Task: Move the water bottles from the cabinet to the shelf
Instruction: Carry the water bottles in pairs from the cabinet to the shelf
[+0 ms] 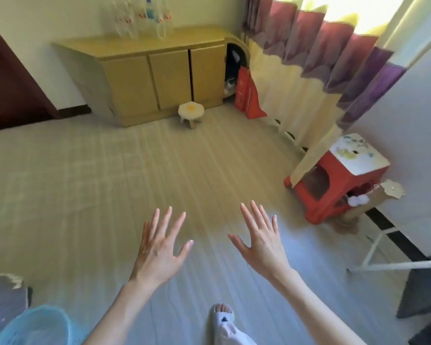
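Both forearms bare to the bottom frame edge; no sleeves, no watch or bands visible. Left hand [157,247] and right hand [261,241] ungloved, slender fingers, nails pale and glossy. One foot [223,317] in a white open-toe slipper with a small dark mark; light trouser leg above it.

You can read no text here. The clear plastic water bottles [144,18] on the light wooden cabinet [147,70] carry red and blue labels, and the red paper bags [246,95] bear pale print, all too blurred to read.
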`<state>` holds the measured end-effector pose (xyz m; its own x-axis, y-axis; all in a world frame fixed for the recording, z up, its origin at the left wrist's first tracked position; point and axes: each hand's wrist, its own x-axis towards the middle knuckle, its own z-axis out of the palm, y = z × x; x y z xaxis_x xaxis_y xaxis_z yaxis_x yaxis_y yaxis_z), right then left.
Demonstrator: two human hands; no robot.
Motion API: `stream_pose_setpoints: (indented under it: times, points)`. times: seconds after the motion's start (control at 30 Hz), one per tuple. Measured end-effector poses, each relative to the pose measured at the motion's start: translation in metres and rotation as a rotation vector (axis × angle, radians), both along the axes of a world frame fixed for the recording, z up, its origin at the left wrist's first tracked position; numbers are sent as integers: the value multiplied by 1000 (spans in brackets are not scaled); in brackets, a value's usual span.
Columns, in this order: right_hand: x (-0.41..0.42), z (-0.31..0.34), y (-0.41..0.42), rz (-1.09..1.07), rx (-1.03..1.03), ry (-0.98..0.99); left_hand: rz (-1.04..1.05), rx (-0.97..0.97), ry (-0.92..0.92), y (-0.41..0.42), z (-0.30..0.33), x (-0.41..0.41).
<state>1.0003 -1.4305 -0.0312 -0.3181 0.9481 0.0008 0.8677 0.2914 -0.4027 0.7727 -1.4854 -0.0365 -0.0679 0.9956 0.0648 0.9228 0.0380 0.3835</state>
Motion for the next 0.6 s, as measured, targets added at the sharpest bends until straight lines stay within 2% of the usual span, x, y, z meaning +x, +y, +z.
stream_pose_setpoints:
  times: [0.2, 0.4, 0.6]
  points:
    - [-61, 7, 147, 149, 11, -20, 154, 8, -24, 110, 11, -50]
    - [-148, -6, 276, 277, 15, -76, 263, -47, 18, 207, -10, -133]
    - [-251, 16, 434, 273, 49, -93, 306, 32, -21, 359, 14, -248]
